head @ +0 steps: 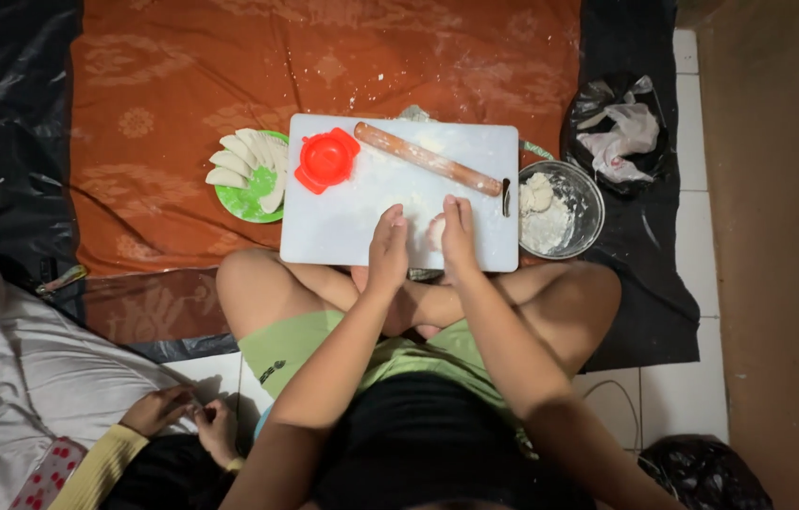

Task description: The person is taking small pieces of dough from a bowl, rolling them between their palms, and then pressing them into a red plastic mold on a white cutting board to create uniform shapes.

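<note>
I sit cross-legged on a tiled floor (692,378) spread with black plastic sheeting (2,142) and, over that, a large rust-orange patterned cloth (172,104) dusted with flour. To my left lies a heap of grey-white bedding (12,378), and beside it another person's hands (182,416), in a yellow sleeve, are busy with something of their own.

On the cloth in front of my knees rests a white cutting board (343,227), floured across the middle. A steel bowl (588,203) holding lumps of dough and flour stands just beside its right edge, and a black bag (617,132) with crumpled white plastic sits beyond that. A wooden rolling pin (428,159) lies slanted across the top of the board. At the left corner are a red dumpling press (326,159), lying open, and, touching the board's edge, a green plate (253,194) of folded pale dumplings.

My left hand (387,250) and right hand (457,231) meet over the near edge of the board with a small dough ball (435,229) between them. The fingers of both hands are straight and together, palms turned inward, pressing on the dough.

To do this well, I judge, the palms should circle with light, even pressure so the ball comes out smooth and seamless, with just enough flour to stop sticking.
</note>
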